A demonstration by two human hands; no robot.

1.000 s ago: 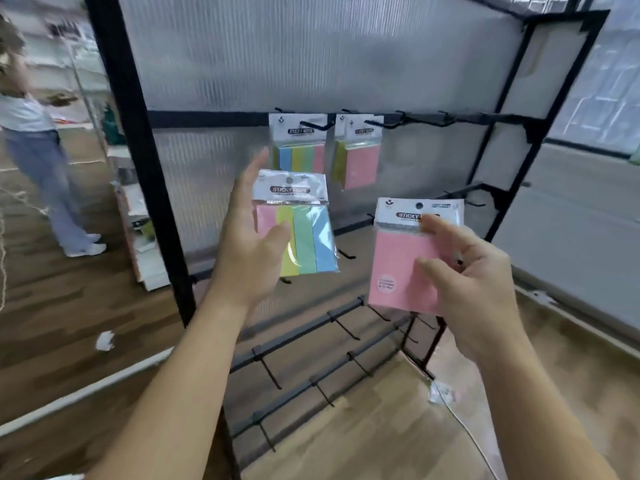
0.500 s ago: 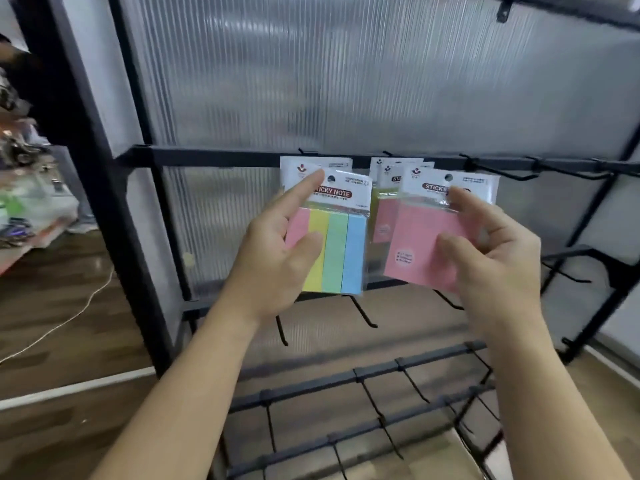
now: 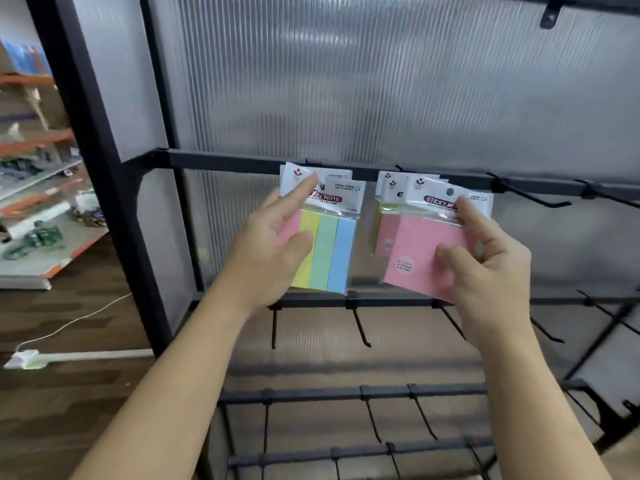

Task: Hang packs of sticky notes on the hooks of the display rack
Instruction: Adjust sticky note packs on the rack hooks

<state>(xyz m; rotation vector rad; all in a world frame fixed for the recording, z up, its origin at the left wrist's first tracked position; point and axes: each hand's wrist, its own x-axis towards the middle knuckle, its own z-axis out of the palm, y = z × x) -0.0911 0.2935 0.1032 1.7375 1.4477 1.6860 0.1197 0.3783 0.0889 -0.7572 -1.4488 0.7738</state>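
My left hand (image 3: 273, 244) holds a striped pack of sticky notes (image 3: 329, 251), pink, yellow, green and blue, right in front of a pack that hangs on a hook of the top bar (image 3: 225, 161). Only that hung pack's white header (image 3: 294, 174) shows. My right hand (image 3: 485, 258) holds a pink pack (image 3: 422, 251), tilted, in front of two hung packs (image 3: 384, 220) on the neighbouring hook. Both held packs sit just below the top bar of the black display rack.
Free hooks (image 3: 533, 197) stick out of the top bar to the right. Lower bars (image 3: 381, 301) carry more bare hooks. A ribbed translucent panel backs the rack. Store shelves (image 3: 38, 188) stand at left, and a white cable (image 3: 76, 320) lies on the wooden floor.
Both hands have risen and moved in close to the top bar with their packs. The view has closed in on the rack, and the person at left is out of sight.
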